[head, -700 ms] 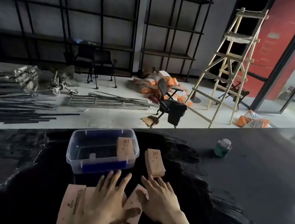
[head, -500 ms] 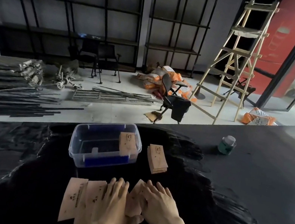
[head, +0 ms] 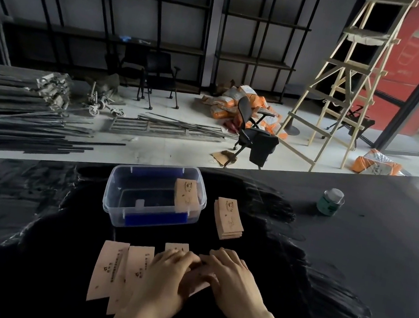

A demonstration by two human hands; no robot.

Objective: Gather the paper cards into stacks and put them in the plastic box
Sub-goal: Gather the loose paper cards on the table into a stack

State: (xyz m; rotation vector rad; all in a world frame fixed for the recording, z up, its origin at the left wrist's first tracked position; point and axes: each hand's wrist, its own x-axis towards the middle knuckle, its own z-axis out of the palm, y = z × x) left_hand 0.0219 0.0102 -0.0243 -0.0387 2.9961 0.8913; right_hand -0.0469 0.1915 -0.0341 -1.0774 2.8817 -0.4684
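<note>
1. Both hands lie flat on loose cards near the worktop's near edge. The left hand (head: 167,277) has its fingers together and pressed palm-down on the cards (head: 110,270); the right hand (head: 230,283) lies beside it, fingers slightly spread over more cards. Neither grips anything; they seem to be sliding cards together.
2. Two cards lie uncovered left of the left hand, overlapping slightly. How many sit under the palms I cannot tell.
3. The box (head: 112,197) stands beyond the hands, toward the far edge, lid off, with one stack (head: 185,196) leaning against its right end wall.
4. A second stack (head: 228,218) rests on the worktop just right of the box, not yet put in.
5. Risk: the cards look thin and lie flat on a smooth, glossy worktop, so lifting an edge may be fiddly. Pushing them together could make some ride over others or skew into an uneven stack.
6. Risk: a sweep leftward might push the two free cards farther off instead of gathering them.
7. Risk: the leaning stack could topple when another stack goes in beside it.
8. A small jar (head: 331,201) stands well off toward the right far edge, out of the way.
9. Nothing lies between the hands and the box.
</note>
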